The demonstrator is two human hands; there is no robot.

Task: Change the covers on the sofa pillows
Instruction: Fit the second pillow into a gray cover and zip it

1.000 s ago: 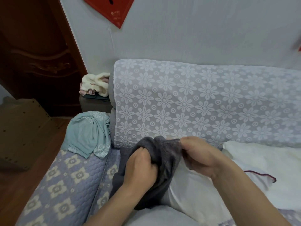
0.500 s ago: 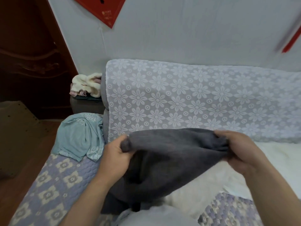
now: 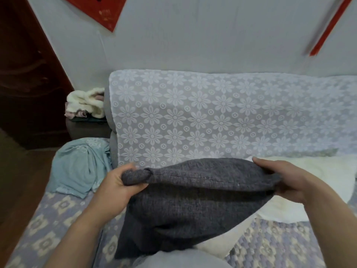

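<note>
**Fingers clamp both ends of the grey cover**

Fingers of the left hand (image 3: 117, 187) curl round a bunched corner of the dark grey cover (image 3: 193, 206); the right hand (image 3: 284, 180) pinches the opposite end. Stretched between them at lower centre, the cover hangs over a white pillow (image 3: 313, 171), possibly partly inside it. A teal cloth (image 3: 77, 169) lies at left.

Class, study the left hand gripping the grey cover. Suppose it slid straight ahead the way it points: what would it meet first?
Probably the floral sofa backrest, directly beyond the left hand holding the grey cover. Depth is uncertain from one view.
</note>
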